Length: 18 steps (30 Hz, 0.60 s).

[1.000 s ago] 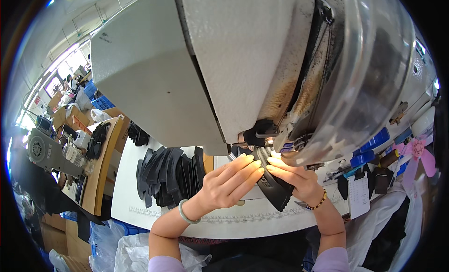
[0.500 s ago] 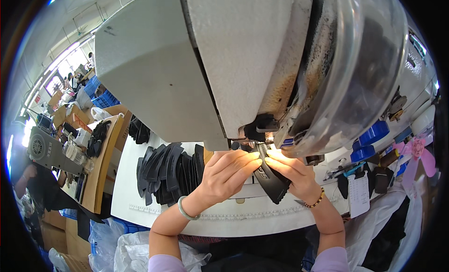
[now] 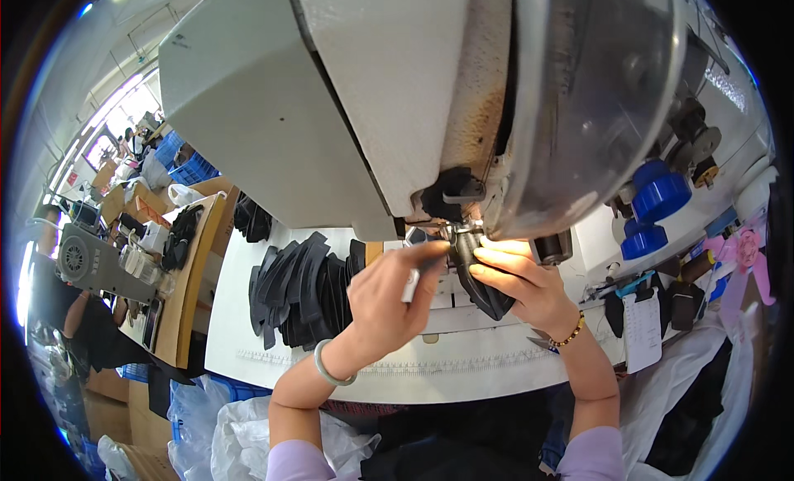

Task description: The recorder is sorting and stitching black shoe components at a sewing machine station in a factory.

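My right hand (image 3: 538,291) grips a black padded strip (image 3: 478,289) at its right side, its fingertips lit by the lamp under the sewing machine head (image 3: 248,117). The strip's far end lies at the needle area, where the presser parts hide it. Closed and slightly blurred, my left hand (image 3: 382,303) is just left of the strip, index finger stretched toward the needle area. A small dark thing with a pale end (image 3: 409,285) shows between its thumb and fingers; its kind is unclear. Left of that hand, overlapping black strips (image 3: 289,287) lie on the white table (image 3: 447,373).
A clear plastic guard (image 3: 595,125) bulges from the machine's right side. Blue knobs (image 3: 660,191), a pink fan (image 3: 747,249) and a white paper tag (image 3: 642,332) are at right. A ruler strip (image 3: 397,367) runs along the table's near edge. At far left a person works at another bench.
My left hand has come off the black strip, drawing back with its fingers curled around something small. My right hand keeps hold of the strip, which has shifted farther under the machine.
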Each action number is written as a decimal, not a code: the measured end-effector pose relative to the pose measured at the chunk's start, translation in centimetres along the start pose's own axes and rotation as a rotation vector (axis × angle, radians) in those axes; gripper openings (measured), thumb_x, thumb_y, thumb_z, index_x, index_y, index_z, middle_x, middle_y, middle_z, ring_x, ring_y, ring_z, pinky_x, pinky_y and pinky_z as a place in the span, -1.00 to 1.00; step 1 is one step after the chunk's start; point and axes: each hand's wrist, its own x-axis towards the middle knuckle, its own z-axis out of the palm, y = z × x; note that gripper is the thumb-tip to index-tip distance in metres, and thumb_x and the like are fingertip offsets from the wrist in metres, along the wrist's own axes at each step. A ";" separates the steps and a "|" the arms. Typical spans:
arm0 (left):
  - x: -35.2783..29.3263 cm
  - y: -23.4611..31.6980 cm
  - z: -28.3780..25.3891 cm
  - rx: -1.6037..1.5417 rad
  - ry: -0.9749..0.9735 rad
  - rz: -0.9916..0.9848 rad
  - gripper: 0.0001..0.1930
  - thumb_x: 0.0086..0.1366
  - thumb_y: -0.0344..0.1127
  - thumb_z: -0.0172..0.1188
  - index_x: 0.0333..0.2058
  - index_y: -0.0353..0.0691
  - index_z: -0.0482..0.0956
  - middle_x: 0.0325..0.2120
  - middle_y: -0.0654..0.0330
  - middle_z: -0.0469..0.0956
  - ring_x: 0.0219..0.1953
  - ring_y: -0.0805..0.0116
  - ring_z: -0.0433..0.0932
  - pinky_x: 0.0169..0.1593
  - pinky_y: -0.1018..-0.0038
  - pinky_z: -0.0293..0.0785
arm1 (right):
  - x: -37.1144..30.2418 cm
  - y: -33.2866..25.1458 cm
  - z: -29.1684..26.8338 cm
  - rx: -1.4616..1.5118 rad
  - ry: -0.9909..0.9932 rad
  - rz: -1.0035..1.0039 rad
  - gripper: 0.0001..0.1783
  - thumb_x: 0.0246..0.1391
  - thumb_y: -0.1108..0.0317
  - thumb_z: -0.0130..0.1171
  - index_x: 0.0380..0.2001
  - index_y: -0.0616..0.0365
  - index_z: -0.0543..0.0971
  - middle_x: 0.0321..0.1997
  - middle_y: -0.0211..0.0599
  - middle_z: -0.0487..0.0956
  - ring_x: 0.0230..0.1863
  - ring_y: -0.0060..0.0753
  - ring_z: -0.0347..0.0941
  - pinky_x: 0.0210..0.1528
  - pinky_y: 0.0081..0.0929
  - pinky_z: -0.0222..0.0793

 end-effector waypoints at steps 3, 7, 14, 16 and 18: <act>-0.2 0.1 -0.1 -0.037 0.028 0.016 -0.61 -0.09 -0.60 0.24 -0.18 -0.36 0.57 -0.33 0.06 0.61 -0.41 0.19 0.60 -0.35 0.45 0.52 | 0.4 0.0 -0.3 0.014 0.000 -0.018 -0.52 -0.30 0.54 0.28 -0.14 0.13 0.61 -0.01 -0.26 0.53 0.05 -0.09 0.47 0.10 -0.19 0.42; -0.8 0.3 0.6 0.128 -0.020 0.296 -0.66 -0.10 -0.60 0.25 -0.23 -0.36 0.60 -0.27 0.07 0.58 -0.20 0.13 0.60 -0.14 0.38 0.56 | 0.6 -0.1 -0.2 0.045 0.016 -0.013 -0.55 -0.26 0.55 0.27 -0.16 0.13 0.61 0.00 -0.27 0.53 0.06 -0.10 0.48 0.13 -0.18 0.40; -0.6 0.3 0.4 0.248 -0.138 0.474 -0.64 -0.15 -0.59 0.20 -0.25 -0.47 0.57 -0.27 0.04 0.52 -0.16 0.11 0.57 -0.03 0.32 0.57 | 0.3 0.0 -0.3 0.038 0.019 0.020 -0.58 -0.24 0.55 0.27 -0.18 0.11 0.60 -0.03 -0.31 0.57 0.03 -0.17 0.50 0.12 -0.22 0.42; -0.4 0.5 0.0 0.272 -0.156 0.469 -0.66 -0.12 -0.60 0.22 -0.25 -0.44 0.58 -0.27 0.07 0.55 -0.17 0.11 0.58 -0.08 0.34 0.58 | 0.5 0.0 -0.3 0.022 0.016 0.008 -0.58 -0.25 0.54 0.27 -0.18 0.11 0.60 -0.03 -0.31 0.57 0.02 -0.17 0.51 0.11 -0.24 0.43; -0.5 0.6 -0.2 0.300 -0.169 0.460 -0.67 -0.09 -0.61 0.24 -0.24 -0.41 0.60 -0.27 0.09 0.58 -0.18 0.11 0.60 -0.12 0.36 0.59 | 0.7 0.1 -0.4 0.009 0.009 -0.009 -0.58 -0.26 0.53 0.27 -0.18 0.11 0.60 -0.03 -0.31 0.57 0.01 -0.17 0.51 0.10 -0.25 0.44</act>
